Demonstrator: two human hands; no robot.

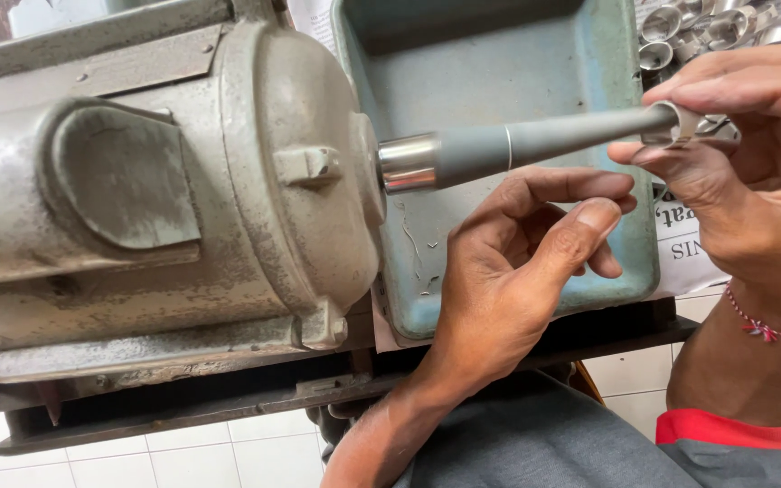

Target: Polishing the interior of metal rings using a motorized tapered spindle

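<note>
We see the big grey motor housing filling the left side, worn and dusty. Right of it we spot a blue-green metal tray, nothing lying in the part we see, sitting on printed newspaper that peeks out at its right edge. From the motor a grey tapered spindle runs out rightward and slightly up, long axis near horizontal, shiny steel collar at its base. At its narrow tip our right hand pinches a small silver ring between thumb and fingers. Our left hand hovers just below the spindle, loosely curled, gripping nothing. Top right, we see a heap of small silver rings.
</note>
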